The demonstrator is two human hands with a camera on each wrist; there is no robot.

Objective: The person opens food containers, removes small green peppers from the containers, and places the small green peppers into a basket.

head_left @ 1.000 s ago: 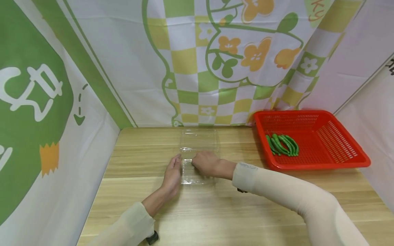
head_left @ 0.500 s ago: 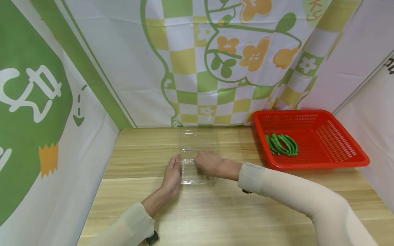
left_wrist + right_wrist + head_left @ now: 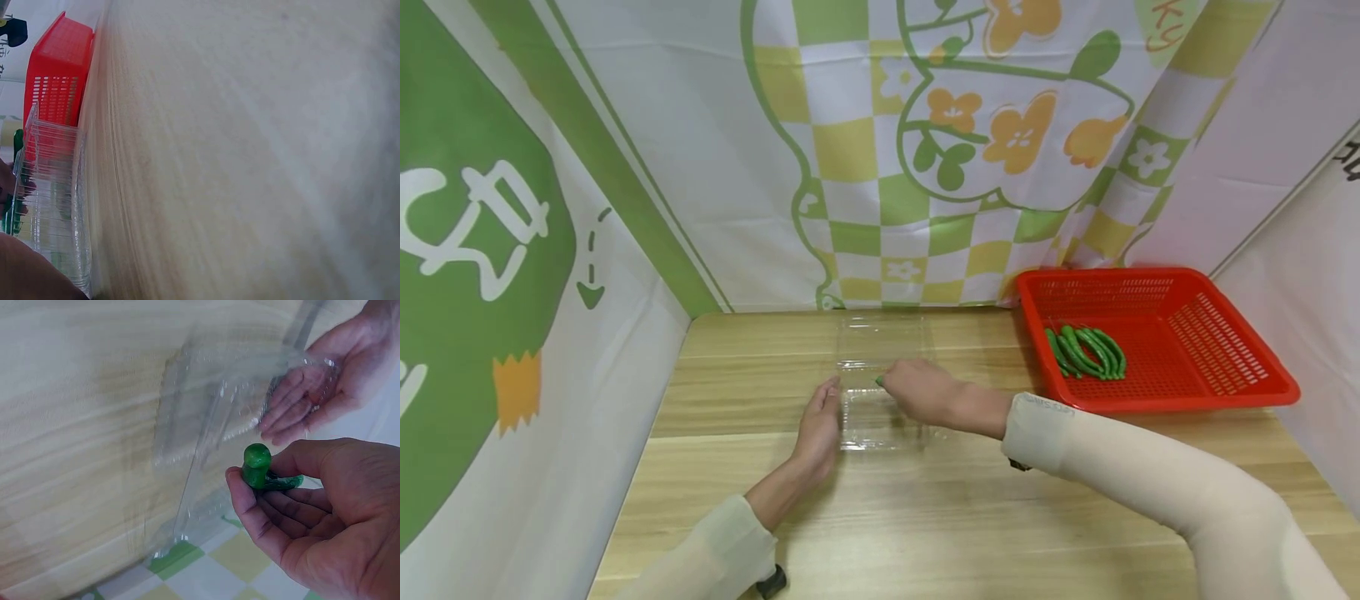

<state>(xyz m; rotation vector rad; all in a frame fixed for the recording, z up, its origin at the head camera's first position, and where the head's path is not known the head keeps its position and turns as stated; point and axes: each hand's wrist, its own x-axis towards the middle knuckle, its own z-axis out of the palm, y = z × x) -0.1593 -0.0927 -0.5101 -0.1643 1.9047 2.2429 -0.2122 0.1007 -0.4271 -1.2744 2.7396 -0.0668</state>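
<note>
A clear plastic hinged box (image 3: 859,429) lies open on the table, its lid (image 3: 880,337) folded back toward the curtain. My left hand (image 3: 818,429) rests along the box's left side with fingers extended. Over the box's right half, my right hand (image 3: 919,393) pinches a green chili pepper (image 3: 256,467) between thumb and fingers. In the right wrist view the pepper's rounded end points up from the fingertips and its body runs back toward the palm. Only a small green tip shows in the head view; the hand hides the rest.
A red plastic basket (image 3: 1180,404) stands at the table's right rear, with several green chili peppers (image 3: 1093,354) at its left end. Behind the wooden table (image 3: 970,517) hangs a printed curtain (image 3: 917,242), with more printed cloth on both sides.
My right hand has moved slightly up and to the right over the box, and a green pepper tip now shows at its fingers. The left hand has stayed in place.
</note>
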